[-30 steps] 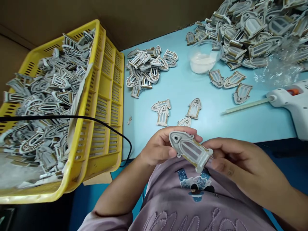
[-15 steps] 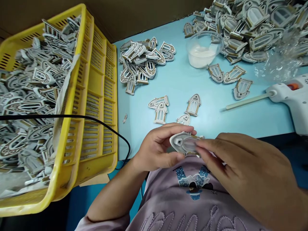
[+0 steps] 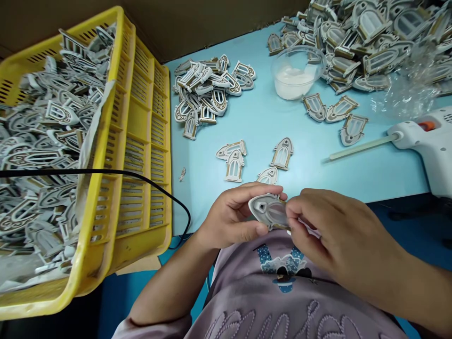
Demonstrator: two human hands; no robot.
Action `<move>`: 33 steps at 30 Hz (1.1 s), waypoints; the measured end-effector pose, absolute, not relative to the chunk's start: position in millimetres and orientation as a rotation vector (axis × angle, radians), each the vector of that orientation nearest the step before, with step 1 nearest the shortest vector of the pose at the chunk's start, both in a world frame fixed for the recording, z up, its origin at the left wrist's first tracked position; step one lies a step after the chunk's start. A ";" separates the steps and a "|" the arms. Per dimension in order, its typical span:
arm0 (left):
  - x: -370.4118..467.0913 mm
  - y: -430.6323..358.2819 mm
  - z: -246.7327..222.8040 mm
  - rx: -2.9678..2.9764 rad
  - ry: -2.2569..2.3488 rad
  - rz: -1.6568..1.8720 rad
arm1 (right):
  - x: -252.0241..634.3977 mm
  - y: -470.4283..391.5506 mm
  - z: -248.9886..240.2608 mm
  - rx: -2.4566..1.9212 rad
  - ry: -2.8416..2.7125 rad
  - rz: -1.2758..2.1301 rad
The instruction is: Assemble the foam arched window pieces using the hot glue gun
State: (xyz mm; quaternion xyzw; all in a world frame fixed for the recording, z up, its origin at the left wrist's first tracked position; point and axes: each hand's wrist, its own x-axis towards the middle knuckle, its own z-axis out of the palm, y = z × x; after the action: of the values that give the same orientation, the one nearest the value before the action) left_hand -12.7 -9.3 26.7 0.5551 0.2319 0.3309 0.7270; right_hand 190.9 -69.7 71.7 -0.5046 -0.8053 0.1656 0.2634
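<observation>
Here we are at the pale blue table [image 3: 310,174], and the left hand [image 3: 231,219] has the arched window piece [image 3: 263,209] between its thumb below and its fingers above, just over the near edge, pointed end to the left. In from the right comes the right hand [image 3: 328,230], thumb and fingers bent and drawn together at the other end, covering it; I can't tell from here whether they grip it or only press. The held piece lies tilted in front of the lilac shirt [image 3: 243,282]. Just beyond the fingers, a loose piece [image 3: 267,175] peeps out, partly hidden, with another arch [image 3: 282,154] right behind it and an overlapping pair [image 3: 235,165] to the left. Farther back on the left sits a small heap [image 3: 212,87]; far right, a much bigger mound [image 3: 370,42], with a clear tub [image 3: 296,80] of white stuff beside it. Over on the right, the white glue gun [image 3: 427,146] points its stick [image 3: 360,148] leftward. And on the left, the yellow crate [image 3: 116,207] brims with similar pieces, a black cord [image 3: 141,175] crossing in front.
</observation>
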 end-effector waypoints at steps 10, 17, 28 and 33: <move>-15.4 -14.6 16.0 1.039 0.449 0.675 | 215.7 -67.2 91.6 -1.288 -1.883 0.968; -12.3 -15.9 13.8 0.996 0.437 0.683 | 223.0 -72.5 89.4 -0.992 -1.017 1.733; -13.3 -17.0 14.7 0.914 0.420 0.662 | 222.8 -81.3 84.4 -1.357 -1.515 1.157; -5.0 -20.6 21.6 0.942 0.461 0.730 | 199.4 -85.1 69.5 -1.271 -2.042 0.392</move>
State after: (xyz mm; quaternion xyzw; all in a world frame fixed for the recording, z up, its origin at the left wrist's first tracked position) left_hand -5.0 -20.6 21.6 0.4397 0.2153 0.3406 0.8027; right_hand 199.4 -85.1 69.5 -0.4896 -0.7865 0.1511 0.3449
